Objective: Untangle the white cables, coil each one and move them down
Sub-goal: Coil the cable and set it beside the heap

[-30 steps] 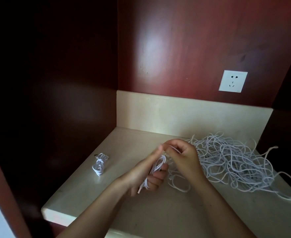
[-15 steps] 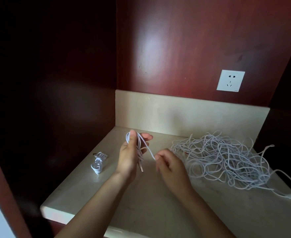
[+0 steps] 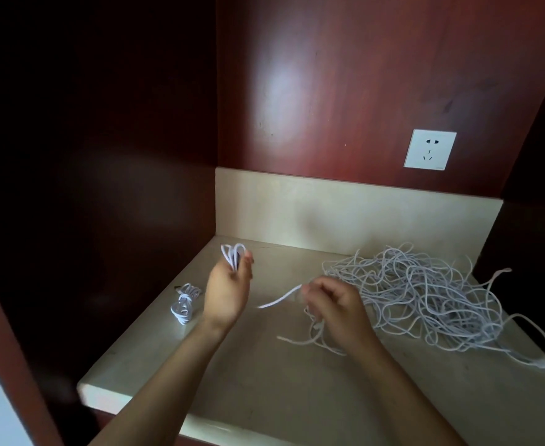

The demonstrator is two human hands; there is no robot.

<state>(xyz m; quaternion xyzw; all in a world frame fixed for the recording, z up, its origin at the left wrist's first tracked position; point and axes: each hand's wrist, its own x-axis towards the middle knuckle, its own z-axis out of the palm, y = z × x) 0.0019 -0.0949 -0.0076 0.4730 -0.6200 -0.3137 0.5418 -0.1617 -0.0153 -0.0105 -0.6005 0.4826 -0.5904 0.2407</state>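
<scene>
one coiled cable (image 3: 185, 303) is lying done; the left hand (image 3: 227, 292) is gripping a half-made coil (image 3: 233, 256), the right hand (image 3: 332, 302) is pinching its tail (image 3: 279, 300); the big tangle (image 3: 422, 294) is waiting.

No words or numbers can be read here. The white socket (image 3: 430, 149) on the red wall (image 3: 345, 91) has a tiny mark (image 3: 439, 168) in its bottom right corner. The mark is too small to read.
</scene>
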